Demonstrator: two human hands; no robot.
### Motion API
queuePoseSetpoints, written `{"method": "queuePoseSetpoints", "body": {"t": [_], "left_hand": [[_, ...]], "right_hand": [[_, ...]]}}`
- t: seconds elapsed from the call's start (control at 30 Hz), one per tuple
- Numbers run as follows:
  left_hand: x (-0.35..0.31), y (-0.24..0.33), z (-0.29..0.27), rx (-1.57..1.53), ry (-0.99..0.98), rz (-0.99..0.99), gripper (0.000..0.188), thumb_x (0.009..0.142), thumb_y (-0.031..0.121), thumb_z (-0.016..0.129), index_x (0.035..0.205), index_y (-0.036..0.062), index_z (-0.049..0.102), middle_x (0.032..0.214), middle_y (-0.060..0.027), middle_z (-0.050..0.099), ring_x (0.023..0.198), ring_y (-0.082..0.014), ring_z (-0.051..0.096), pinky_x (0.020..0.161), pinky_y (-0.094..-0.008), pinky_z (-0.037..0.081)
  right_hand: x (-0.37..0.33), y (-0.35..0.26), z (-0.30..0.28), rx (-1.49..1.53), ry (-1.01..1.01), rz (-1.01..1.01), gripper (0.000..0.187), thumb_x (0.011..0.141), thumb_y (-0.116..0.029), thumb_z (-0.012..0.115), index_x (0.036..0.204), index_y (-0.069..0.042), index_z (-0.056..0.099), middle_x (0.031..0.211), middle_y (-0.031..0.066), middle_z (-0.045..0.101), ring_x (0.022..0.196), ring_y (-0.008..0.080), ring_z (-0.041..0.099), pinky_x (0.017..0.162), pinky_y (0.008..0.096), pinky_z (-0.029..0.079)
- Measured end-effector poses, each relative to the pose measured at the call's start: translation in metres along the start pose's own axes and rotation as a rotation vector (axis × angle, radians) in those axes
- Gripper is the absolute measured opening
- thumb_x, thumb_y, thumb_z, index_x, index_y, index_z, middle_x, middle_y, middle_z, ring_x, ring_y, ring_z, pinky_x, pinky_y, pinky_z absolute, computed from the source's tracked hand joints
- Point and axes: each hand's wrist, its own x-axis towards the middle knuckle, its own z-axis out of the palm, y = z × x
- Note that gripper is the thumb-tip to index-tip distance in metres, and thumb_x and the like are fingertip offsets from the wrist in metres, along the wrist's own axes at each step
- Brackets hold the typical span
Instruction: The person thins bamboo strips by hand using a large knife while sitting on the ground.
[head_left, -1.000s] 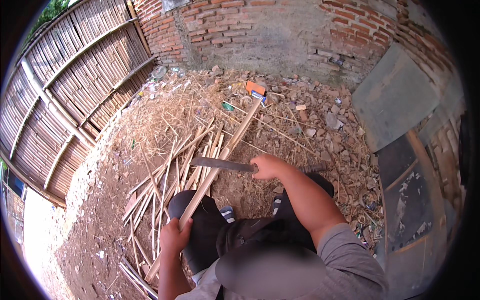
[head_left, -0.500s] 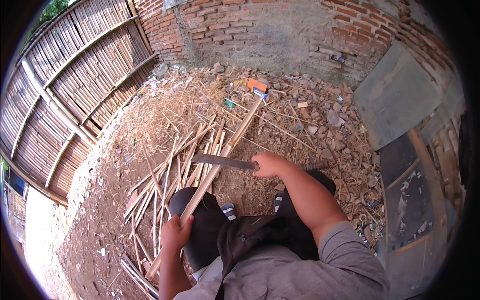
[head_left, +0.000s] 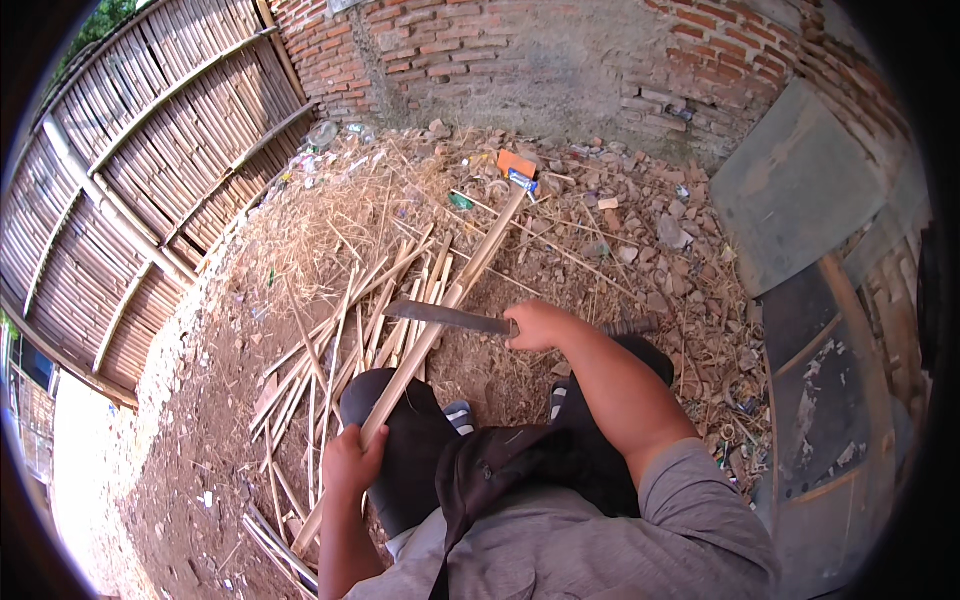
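Observation:
My left hand (head_left: 352,462) is closed around the near part of a long split bamboo piece (head_left: 410,370). The piece slants over my left knee and away to the far right, its tip by a blue packet. My right hand (head_left: 538,327) grips a machete (head_left: 455,318), whose dark blade points left and lies across the bamboo at mid-length. Beyond my right forearm, in line with the blade, a dark rod-like part (head_left: 630,327) shows; whether it is the machete's handle I cannot tell.
Loose bamboo strips (head_left: 345,325) lie heaped to the left of the held piece. Straw and rubble cover the ground ahead, with an orange piece (head_left: 516,164) near the brick wall (head_left: 450,60). A bamboo fence (head_left: 160,130) stands left; grey panels (head_left: 800,190) lean at right.
The machete blade and bamboo keep nearly the same place in both frames. Both hands hold the same grips; only the view has shifted slightly.

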Motion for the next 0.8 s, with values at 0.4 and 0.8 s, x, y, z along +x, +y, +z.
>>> {"method": "queuePoseSetpoints", "body": {"t": [0.4, 0.8], "left_hand": [[-0.0007, 0.0022, -0.0012, 0.027, -0.014, -0.006, 0.058, 0.091, 0.058, 0.064, 0.078, 0.0016, 0.06, 0.073, -0.0251, 0.065, 0.076, -0.047, 0.066, 0.068, -0.0565, 0.049], [-0.0007, 0.0037, -0.0012, 0.018, -0.022, -0.03, 0.058, 0.091, 0.057, 0.064, 0.078, 0.0007, 0.06, 0.076, -0.0246, 0.065, 0.077, -0.0466, 0.065, 0.069, -0.0553, 0.048]], "right_hand": [[0.0024, 0.0017, 0.0042, 0.008, -0.005, -0.002, 0.044, 0.076, -0.035, 0.08, 0.11, -0.009, 0.07, 0.1, 0.0185, 0.072, 0.098, 0.0366, 0.069, 0.084, 0.0468, 0.055], [0.0001, -0.0022, -0.0002, 0.047, -0.014, 0.013, 0.039, 0.077, -0.031, 0.078, 0.108, -0.009, 0.07, 0.096, 0.0168, 0.072, 0.094, 0.0344, 0.07, 0.082, 0.0462, 0.054]]}}
